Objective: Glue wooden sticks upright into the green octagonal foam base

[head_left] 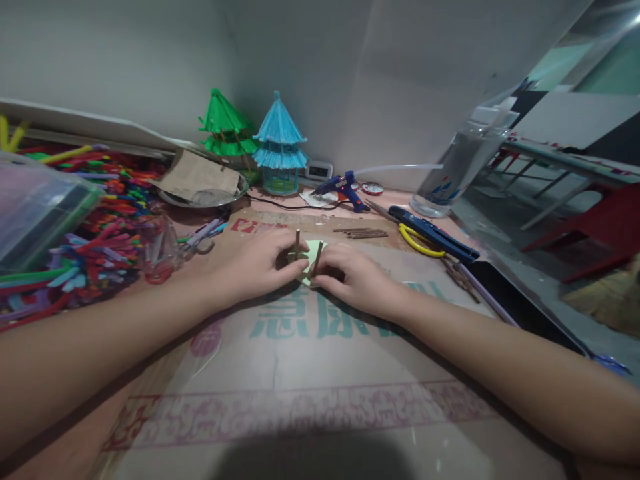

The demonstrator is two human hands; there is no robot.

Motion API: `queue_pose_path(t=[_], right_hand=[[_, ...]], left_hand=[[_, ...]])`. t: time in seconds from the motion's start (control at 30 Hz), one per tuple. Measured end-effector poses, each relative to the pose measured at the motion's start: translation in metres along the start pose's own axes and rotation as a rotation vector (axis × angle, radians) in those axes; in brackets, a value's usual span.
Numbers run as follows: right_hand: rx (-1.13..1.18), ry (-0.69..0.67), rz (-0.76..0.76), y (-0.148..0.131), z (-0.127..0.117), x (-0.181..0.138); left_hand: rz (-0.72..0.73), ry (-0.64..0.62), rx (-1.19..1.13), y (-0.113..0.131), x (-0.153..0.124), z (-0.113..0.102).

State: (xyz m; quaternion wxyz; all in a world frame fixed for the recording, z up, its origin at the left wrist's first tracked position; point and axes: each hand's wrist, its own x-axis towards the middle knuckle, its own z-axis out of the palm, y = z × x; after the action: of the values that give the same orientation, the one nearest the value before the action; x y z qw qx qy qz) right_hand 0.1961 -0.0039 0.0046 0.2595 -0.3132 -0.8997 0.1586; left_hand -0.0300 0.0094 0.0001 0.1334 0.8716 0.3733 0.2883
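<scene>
My left hand (267,261) and right hand (354,275) each pinch a stick (317,257) (one leans) mid-frame; loosening could topple either.

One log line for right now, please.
left hand: at upright stick | right hand: at tilted stick | green piece: between hands | glue gun: beyond hands

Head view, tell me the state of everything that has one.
Left hand, pinching left stick
Right hand, pinching right stick
Left stick, upright
Right stick, tilted
Green paper, lying between the hands
Glue gun, set down, nozzle leftward
Spare sticks, lying loose
Scissors, lying down
Bottle, standing
Clock, standing, reading too small
Green hut, standing
Blue hut, standing
</scene>
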Motion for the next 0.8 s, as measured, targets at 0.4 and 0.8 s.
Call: queue_pose_path(t=[0.4, 0.8], right_hand=[[-0.029, -0.036, -0.008, 0.0010, 0.0017, 0.0006], [0.141, 0.267, 0.169, 0.0052, -0.0059, -0.0047]], left_hand=[[0.013, 0.008, -0.038, 0.0013, -0.0005, 0.0016], [-0.051, -0.068, -0.117, -0.0018, 0.0007, 0.0004]])
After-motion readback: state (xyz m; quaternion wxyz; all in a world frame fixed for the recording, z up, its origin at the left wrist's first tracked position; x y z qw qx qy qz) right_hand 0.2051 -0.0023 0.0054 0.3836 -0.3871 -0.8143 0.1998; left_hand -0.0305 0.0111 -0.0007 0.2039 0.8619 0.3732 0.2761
